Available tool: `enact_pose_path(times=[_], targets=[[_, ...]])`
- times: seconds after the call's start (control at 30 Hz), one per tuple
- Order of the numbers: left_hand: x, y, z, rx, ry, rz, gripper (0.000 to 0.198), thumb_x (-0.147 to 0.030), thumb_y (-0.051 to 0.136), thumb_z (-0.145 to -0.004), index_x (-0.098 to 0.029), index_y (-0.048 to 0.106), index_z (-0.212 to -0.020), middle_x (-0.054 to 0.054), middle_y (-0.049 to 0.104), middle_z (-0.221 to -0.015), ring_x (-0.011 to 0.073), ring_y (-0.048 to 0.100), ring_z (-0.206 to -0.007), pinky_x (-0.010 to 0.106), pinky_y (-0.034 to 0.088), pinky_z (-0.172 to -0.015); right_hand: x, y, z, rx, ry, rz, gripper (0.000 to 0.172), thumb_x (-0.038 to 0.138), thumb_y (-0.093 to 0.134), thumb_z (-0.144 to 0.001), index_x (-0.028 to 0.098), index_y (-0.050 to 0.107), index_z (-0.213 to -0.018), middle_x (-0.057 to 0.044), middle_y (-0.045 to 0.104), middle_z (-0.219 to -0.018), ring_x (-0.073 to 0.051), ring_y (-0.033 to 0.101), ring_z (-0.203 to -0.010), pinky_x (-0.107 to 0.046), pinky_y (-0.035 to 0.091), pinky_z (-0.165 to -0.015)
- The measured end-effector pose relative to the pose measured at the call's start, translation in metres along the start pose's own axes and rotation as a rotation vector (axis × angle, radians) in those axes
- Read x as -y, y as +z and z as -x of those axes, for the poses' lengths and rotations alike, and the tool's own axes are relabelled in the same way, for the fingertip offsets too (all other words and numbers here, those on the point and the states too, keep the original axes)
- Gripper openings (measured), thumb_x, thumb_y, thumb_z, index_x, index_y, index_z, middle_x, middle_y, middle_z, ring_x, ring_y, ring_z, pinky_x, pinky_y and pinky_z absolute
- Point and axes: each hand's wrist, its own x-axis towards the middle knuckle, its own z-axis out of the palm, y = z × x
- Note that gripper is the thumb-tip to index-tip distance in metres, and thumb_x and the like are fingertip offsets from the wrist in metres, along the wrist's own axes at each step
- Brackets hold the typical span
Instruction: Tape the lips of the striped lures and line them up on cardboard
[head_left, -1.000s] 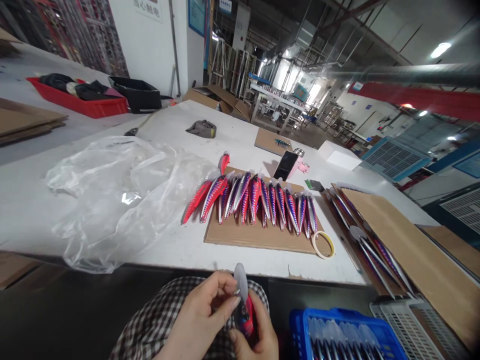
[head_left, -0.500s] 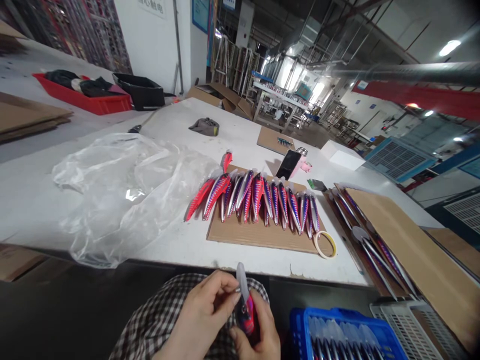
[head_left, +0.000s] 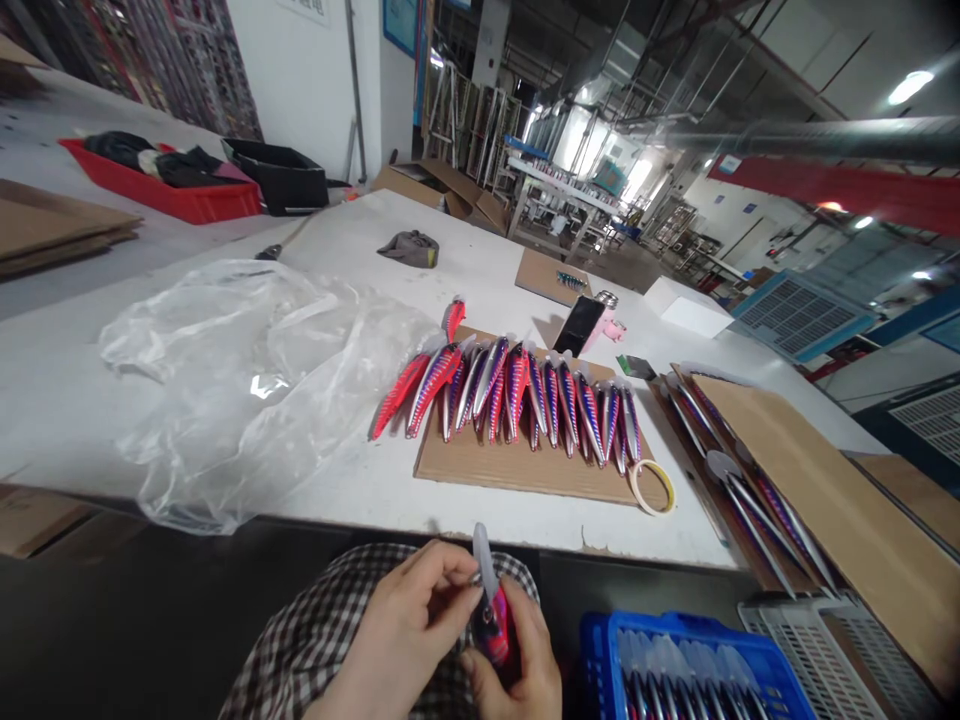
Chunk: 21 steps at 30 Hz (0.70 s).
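Over my lap, my right hand [head_left: 523, 655] is wrapped round a pink and dark fishing lure [head_left: 492, 632], whose clear lip points up. My left hand [head_left: 420, 610] pinches at the base of that lip, thumb and forefinger together; anything small between them is hidden. Beyond the table's front edge, a row of red, purple and silver lures [head_left: 517, 395] lies side by side on a cardboard sheet [head_left: 525, 478]. A roll of tape [head_left: 652, 488] rests at the sheet's right front corner.
Crumpled clear plastic [head_left: 255, 390] covers the table's left part. A blue crate [head_left: 697, 630] of lures stands low at the right, below stacked cardboard [head_left: 825, 480] with lures. A phone [head_left: 579, 325] leans behind the row.
The view has shifted very slightly. Both hands keep the same hold on the lure, with almost no visible movement.
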Motion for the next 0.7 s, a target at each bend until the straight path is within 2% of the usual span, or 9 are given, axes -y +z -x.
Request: enact_pose_path(times=[0.2, 0.5, 0.7], targets=[[0.0015, -0.001, -0.0003, -0.016, 0.006, -0.03, 0.009, -0.019, 0.052, -0.079, -0.022, 0.06, -0.079, -0.002, 0.065, -0.073, 0.0143, 0.063, -0.066, 0.021, 0.048, -0.064, 0.0017, -0.0011, -0.0002, 0.027, 0.012, 0.0, 0.057, 0.014, 0.062, -0.066, 0.022, 0.057, -0.122, -0.004, 0.068, -0.115, -0.026, 0.063, -0.107, -0.034, 0.052, -0.092], [-0.0033, -0.0047, -0.0008, 0.032, -0.113, 0.069, 0.005, -0.022, 0.056, -0.078, -0.022, 0.062, -0.077, -0.002, 0.067, -0.073, 0.016, 0.063, -0.07, 0.023, 0.048, -0.068, -0.0004, 0.0005, 0.0006, 0.025, 0.057, -0.056, 0.055, 0.015, 0.064, -0.063, 0.022, 0.061, -0.117, -0.002, 0.069, -0.113, -0.023, 0.064, -0.105, -0.028, 0.052, -0.091], [-0.0038, -0.0077, -0.0008, 0.048, -0.099, 0.05, 0.007, -0.023, 0.055, -0.079, -0.021, 0.061, -0.075, -0.001, 0.066, -0.072, 0.0173, 0.062, -0.07, 0.024, 0.047, -0.065, -0.0013, -0.0013, -0.0002, 0.036, 0.044, -0.088, 0.058, 0.015, 0.067, -0.059, 0.023, 0.063, -0.116, -0.002, 0.07, -0.112, -0.025, 0.065, -0.104, -0.031, 0.052, -0.091]])
